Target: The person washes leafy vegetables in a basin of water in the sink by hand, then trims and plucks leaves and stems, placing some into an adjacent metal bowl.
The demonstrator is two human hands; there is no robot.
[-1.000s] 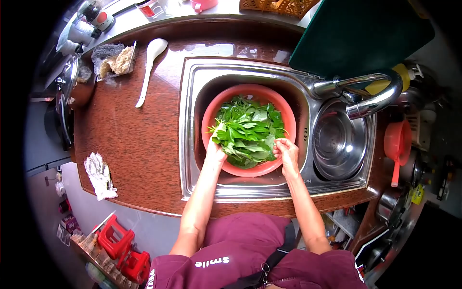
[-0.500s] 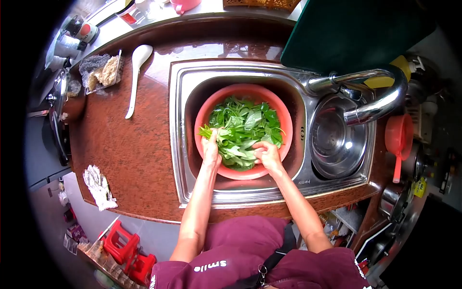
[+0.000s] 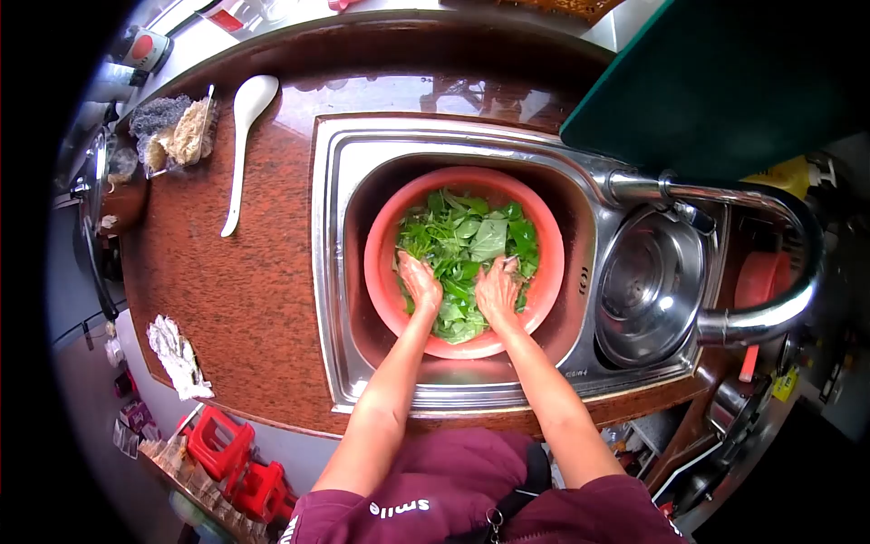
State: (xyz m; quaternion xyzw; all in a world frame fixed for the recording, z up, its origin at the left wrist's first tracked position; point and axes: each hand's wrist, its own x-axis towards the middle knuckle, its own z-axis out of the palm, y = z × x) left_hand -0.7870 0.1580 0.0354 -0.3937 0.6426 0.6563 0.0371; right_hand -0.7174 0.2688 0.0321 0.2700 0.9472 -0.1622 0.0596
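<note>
A round red plastic basin (image 3: 376,245) stands in the larger bowl of a steel sink (image 3: 362,204). Leafy greens (image 3: 471,231) float in water inside it. My left hand (image 3: 420,279) rests at the left of the leaves, fingers stretched out and partly in the water. On the right, my right hand (image 3: 498,288) lies back up among the greens, its fingers apart and their tips partly hidden by leaves. Neither hand shows a bunch gripped in it.
A steel bowl (image 3: 639,313) sits in the smaller sink bowl, under a curved faucet (image 3: 797,254). Left on the counter are a white ladle (image 3: 240,163), scouring pads (image 3: 186,131) and a white cloth (image 3: 177,358). A dark green board (image 3: 680,100) stands behind.
My left hand has let go of the bunch of greens, which now lies spread in the basin. Both hands have opened and lie lower in the leaves. The view has shifted slightly.
</note>
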